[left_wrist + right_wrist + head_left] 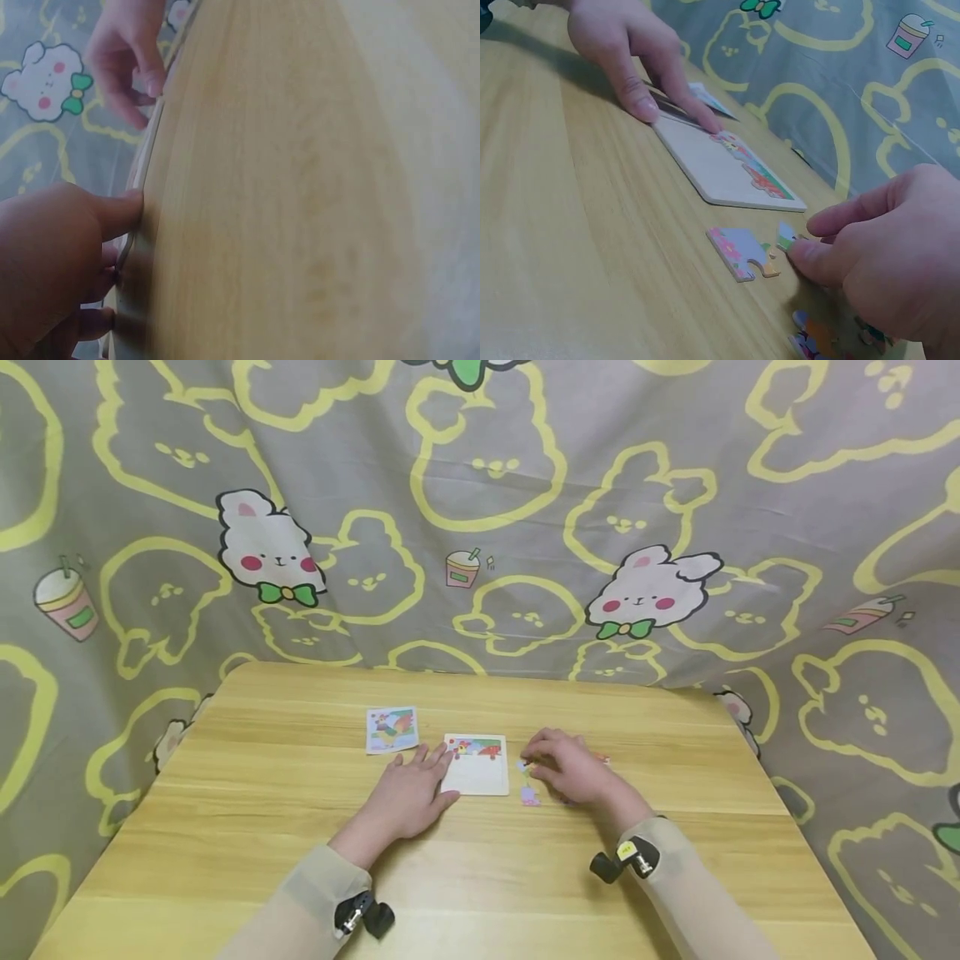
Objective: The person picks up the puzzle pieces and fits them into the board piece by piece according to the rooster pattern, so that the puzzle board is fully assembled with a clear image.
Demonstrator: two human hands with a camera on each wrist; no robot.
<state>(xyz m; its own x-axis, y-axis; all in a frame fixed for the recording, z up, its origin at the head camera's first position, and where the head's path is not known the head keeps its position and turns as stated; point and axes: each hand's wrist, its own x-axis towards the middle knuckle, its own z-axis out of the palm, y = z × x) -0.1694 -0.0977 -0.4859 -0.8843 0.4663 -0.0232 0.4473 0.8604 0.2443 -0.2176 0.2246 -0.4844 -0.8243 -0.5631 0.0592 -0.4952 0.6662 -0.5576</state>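
Observation:
A white puzzle tray (pixel 476 777) lies on the table, with a strip of colourful pieces fitted along its far side. My left hand (pixel 408 792) rests at its left edge, fingers extended and thumb at the near corner; in the right wrist view the left hand (pixel 634 56) touches the tray's frame. To the right of the tray, my right hand (pixel 573 768) pinches a small puzzle piece (pixel 784 235) between thumb and index finger, partly hidden by the fingers. Beside it lies a purple puzzle piece (pixel 739 253) with pink flowers. More loose pieces (pixel 814 337) lie under the right hand.
A printed picture card (pixel 392 730) lies left of the tray. Part of a reddish piece (pixel 602 758) shows beyond the right hand. The wooden table (pixel 480 877) meets a grey curtain (pixel 480 560) with cartoon prints at its far edge.

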